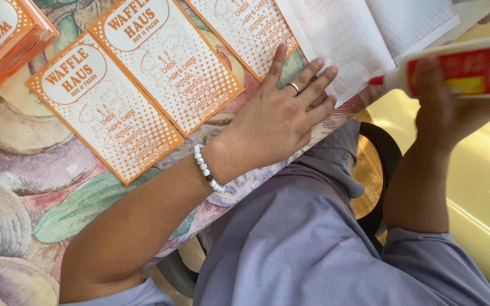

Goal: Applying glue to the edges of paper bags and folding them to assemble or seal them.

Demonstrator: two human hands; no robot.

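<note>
Holding the white glue bottle (460, 71) in a closed grip, the right hand (446, 107) wraps its fingers around the red-labelled body, so this grip is clenched on the bottle and not free. The bottle's long axis runs nearly level across the view, and its red nozzle tip (375, 80) points away from the grip toward the pale unfolded sheet (358, 39), ending right at that sheet's near edge; whether the tip touches the paper cannot be told. The bottle hangs beyond the desk (24, 170) edge, over the yellow floor (483, 187).

The left hand (279, 116) lies flat and released, palm down, fingers spread, grasping nothing. Its fingertips rest on the edge of the same pale sheet, just beside the nozzle, so this hand is the nearer one to the paper while the right is the only one on the bottle. A ring and a white bead bracelet (208, 169) show on it.

Farther out from the left grip, orange-and-white printed cards (160, 62) lie side by side on the patterned desk, with a stack of the same cards (7, 39) well apart beyond them.
</note>
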